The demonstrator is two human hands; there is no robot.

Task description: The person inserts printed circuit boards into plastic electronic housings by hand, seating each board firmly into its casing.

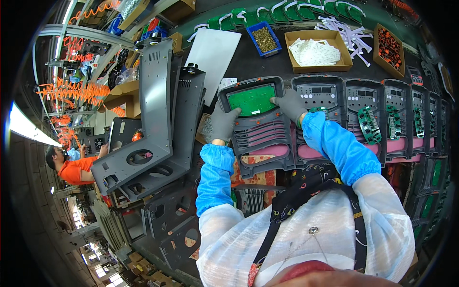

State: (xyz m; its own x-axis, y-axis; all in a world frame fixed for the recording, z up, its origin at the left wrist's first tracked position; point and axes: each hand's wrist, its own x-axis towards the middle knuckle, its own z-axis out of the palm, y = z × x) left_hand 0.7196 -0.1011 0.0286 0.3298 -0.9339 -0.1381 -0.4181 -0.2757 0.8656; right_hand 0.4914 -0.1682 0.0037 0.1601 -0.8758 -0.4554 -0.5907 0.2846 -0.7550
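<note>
A dark grey plastic housing (260,131) with louvred slats and a pink-backed opening lies in front of me. In its upper recess sits a green circuit board (249,99), plain side up. Both hands wear grey gloves with blue sleeve covers. My left hand (223,123) is closed on the housing's left side, its thumb by the board's lower left corner. My right hand (290,105) grips the opposite side, its thumb resting on the board's right end. The fingers around the housing's sides are partly hidden.
Similar housings (363,95) stand in a row to the right, several with green boards hanging. Beyond lie a blue bin of screws (276,47), a carton of white parts (288,40) and white ribbon cables (342,33). Bent grey metal panels (160,115) rise at left; a person in orange (76,170) works beyond.
</note>
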